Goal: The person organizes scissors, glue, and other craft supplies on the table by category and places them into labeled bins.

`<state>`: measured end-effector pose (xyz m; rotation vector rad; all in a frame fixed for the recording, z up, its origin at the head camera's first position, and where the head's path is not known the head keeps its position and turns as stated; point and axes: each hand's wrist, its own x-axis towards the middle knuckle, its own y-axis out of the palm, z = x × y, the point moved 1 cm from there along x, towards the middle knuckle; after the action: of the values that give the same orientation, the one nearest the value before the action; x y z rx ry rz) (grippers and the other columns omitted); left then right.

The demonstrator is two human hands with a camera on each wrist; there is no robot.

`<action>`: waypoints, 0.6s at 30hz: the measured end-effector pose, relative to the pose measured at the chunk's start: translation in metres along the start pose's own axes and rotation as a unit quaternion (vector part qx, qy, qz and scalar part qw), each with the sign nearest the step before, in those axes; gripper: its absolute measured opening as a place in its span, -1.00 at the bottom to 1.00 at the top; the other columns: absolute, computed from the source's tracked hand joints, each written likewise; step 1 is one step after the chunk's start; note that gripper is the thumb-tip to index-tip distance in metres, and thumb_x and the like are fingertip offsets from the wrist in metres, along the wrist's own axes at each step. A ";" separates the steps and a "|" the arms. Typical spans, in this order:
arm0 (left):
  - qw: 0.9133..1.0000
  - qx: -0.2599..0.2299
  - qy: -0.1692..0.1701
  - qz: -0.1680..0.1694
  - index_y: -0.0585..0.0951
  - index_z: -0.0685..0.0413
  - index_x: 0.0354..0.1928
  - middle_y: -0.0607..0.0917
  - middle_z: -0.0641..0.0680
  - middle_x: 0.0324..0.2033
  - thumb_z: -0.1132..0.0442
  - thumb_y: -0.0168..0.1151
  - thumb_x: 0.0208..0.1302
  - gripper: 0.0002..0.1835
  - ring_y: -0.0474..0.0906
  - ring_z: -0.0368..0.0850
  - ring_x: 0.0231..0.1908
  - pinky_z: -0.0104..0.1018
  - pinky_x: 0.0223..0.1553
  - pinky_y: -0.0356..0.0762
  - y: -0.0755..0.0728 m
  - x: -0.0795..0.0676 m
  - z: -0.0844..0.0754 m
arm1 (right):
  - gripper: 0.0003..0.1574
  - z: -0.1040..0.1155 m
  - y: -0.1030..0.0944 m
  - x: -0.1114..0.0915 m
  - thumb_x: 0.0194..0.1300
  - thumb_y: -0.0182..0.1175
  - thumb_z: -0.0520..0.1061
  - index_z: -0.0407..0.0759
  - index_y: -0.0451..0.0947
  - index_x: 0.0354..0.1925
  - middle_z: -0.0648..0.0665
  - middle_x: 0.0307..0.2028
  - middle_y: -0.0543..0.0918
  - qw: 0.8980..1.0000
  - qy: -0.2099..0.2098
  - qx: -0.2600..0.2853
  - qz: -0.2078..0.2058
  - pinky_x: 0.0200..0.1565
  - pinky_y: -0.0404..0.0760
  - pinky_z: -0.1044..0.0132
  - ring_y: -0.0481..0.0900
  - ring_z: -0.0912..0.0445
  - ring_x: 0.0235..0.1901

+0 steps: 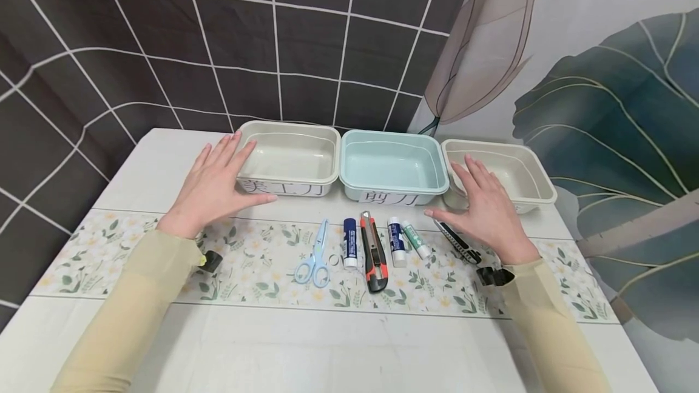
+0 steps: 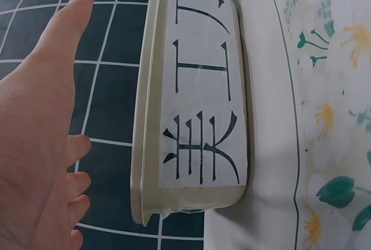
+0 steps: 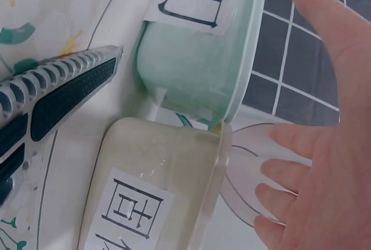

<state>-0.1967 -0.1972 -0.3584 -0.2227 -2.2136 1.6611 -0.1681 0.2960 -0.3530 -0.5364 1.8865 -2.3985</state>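
Note:
My left hand (image 1: 210, 190) hovers with spread fingers beside the left cream bin (image 1: 292, 156); in the left wrist view, the thumb stands apart from the bin's wall. Over the near left corner of the right cream bin (image 1: 521, 178) is my right hand (image 1: 488, 211), fingers also spread and holding nothing. A light blue bin (image 1: 393, 165) sits between them. In front lie blue scissors (image 1: 318, 253), a dark blue glue stick (image 1: 350, 241), a red-and-black box cutter (image 1: 374, 253), a blue-and-white glue stick (image 1: 396, 241), a green-and-white glue stick (image 1: 416, 240) and a black-and-silver box cutter (image 1: 463, 244), nearest my right hand.
Paper labels with black characters are stuck on the bins' fronts, such as the left label (image 2: 203, 87). The white table (image 1: 327, 344) has a floral strip (image 1: 262, 259) across it. A dark tiled-pattern backdrop (image 1: 235, 29) and a leaf-print curtain (image 1: 617, 108) hang behind.

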 end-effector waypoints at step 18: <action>1.000 -0.015 -0.013 0.008 0.01 0.20 0.61 -0.13 0.23 0.60 -0.54 0.22 0.13 0.28 -0.26 0.14 0.57 -0.01 0.53 -0.43 0.000 0.011 0.013 | 0.23 0.009 -0.011 -0.013 0.14 0.43 0.42 -0.26 0.29 0.49 -0.27 0.53 0.19 0.997 0.037 0.070 0.002 0.28 0.30 -0.36 0.19 -0.30 0.44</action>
<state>-0.2118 -0.2050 -0.3599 -0.2272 -2.2618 1.6494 -0.1513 0.2936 -0.3435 -0.4393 1.7253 -2.5571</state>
